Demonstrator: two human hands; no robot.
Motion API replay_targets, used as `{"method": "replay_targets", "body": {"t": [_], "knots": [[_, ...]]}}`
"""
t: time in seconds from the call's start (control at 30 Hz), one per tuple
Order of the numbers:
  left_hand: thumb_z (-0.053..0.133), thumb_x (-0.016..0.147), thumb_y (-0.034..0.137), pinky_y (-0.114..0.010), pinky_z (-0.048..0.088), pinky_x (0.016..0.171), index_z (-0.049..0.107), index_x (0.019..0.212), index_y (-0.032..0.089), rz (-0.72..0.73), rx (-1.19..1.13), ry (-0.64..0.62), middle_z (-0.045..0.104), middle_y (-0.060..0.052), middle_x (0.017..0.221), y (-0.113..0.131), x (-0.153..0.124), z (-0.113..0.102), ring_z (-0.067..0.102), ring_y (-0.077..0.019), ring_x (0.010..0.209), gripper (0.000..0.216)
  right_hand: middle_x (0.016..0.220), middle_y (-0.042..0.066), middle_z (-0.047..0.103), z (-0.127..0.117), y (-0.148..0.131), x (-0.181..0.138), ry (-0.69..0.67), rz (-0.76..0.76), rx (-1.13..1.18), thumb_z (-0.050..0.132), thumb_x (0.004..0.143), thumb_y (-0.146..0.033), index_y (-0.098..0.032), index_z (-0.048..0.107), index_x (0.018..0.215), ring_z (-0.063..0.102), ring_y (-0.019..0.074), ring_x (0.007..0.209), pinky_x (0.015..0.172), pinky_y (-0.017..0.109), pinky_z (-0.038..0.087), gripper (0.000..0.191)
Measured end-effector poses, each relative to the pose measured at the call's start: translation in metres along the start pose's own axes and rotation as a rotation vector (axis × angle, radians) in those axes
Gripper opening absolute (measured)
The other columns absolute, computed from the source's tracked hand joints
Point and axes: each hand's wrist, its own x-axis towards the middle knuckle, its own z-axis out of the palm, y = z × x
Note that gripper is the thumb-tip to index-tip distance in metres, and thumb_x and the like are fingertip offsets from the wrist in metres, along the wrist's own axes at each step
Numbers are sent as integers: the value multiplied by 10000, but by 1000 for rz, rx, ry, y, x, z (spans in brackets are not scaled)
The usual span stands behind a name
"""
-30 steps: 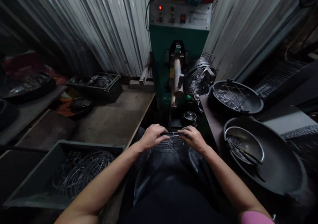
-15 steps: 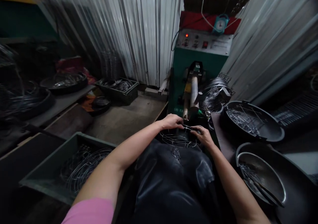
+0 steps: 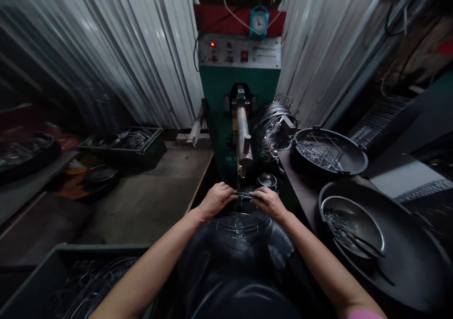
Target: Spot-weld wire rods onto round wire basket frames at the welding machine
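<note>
My left hand (image 3: 216, 201) and my right hand (image 3: 270, 203) are both closed on the near-parallel wires of a round wire rack (image 3: 243, 195). The thumbs and fingertips pinch it from either side. Its lower part hangs in front of my black apron (image 3: 233, 272), where the thin curved wires are hard to make out. Just above the held part is the tip of the welding machine's metal arm (image 3: 243, 154), which does not visibly touch the rack. A small heap of short wire pieces (image 3: 240, 230) lies on the apron, below the hands.
The green machine (image 3: 240, 76) with its control panel stands ahead. To the right are a coil of wire (image 3: 274, 123), a black pan (image 3: 354, 161) of wire parts, and a larger pan holding a metal bowl (image 3: 371, 222) and tongs. A green crate (image 3: 56, 255) of wire rings stands left.
My view has turned right, so the machine appears further left. Both hands still hold the rack, and it now sits slightly lower in view, with the machine tip clear above it.
</note>
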Motion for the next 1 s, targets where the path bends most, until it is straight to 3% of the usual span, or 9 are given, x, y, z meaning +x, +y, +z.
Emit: {"method": "replay_targets", "body": {"t": [0.17, 0.53, 1.0], "knots": [[486, 845, 410, -292, 427, 710, 640, 856, 194, -89, -212, -29, 640, -36, 784, -2, 4, -6, 529, -152, 761, 266, 889, 73, 633, -1, -1, 2, -19, 10, 30, 541, 853, -302, -203, 636, 1001, 598, 165, 816, 713, 283, 507, 202], [543, 817, 367, -290, 420, 719, 632, 814, 200, -82, -252, 44, 637, -15, 775, -22, 39, -13, 523, -150, 765, 189, 868, 67, 633, -5, 23, 39, 68, -10, 13, 587, 823, -249, -191, 632, 938, 578, 175, 825, 718, 299, 487, 136], [573, 791, 369, -269, 419, 686, 636, 777, 199, -83, -303, 35, 623, -9, 742, -23, 45, -15, 528, -148, 750, 183, 898, 44, 673, -15, 19, 44, -23, 93, -147, 648, 786, -309, -202, 637, 928, 586, 170, 853, 716, 290, 353, 178]]}}
